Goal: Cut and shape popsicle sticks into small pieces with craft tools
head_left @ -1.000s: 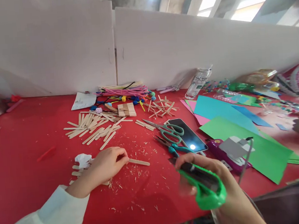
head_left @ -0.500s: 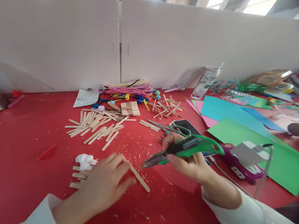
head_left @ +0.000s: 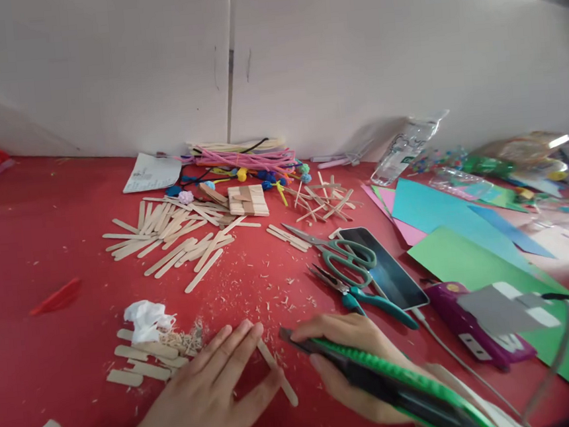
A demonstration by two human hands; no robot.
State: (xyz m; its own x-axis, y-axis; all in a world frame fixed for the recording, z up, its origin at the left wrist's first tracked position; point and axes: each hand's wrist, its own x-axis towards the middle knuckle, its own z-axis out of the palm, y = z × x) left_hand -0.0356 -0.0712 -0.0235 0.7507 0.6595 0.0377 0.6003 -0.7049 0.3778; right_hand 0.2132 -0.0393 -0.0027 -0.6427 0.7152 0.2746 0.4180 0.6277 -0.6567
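My left hand [head_left: 215, 392] lies nearly flat on the red table, fingers stretched out and thumb apart. Its fingertips and thumb rest on a craft stick [head_left: 289, 391] that lies at a slant. Closed around a green and black utility knife [head_left: 378, 371], my right hand [head_left: 360, 346] holds it low with the tip pointing left, just right of the stick and apart from it. Short cut stick pieces [head_left: 149, 370], a heap of shavings [head_left: 188, 339] and a crumpled white tissue [head_left: 148, 318] sit beside my left hand.
Loose craft sticks [head_left: 167, 237] lie further back. Green-handled scissors [head_left: 343, 258], pliers [head_left: 372, 302] and a phone [head_left: 394, 270] with a cable are right of centre. Coloured paper [head_left: 469, 277], a purple object [head_left: 478, 329] and a clear bottle [head_left: 403, 150] are at the right.
My right hand has lowered the knife and turned it, bringing it nearer the table. My left hand has flattened out, its fingers and thumb now on the stick. The view has tilted down.
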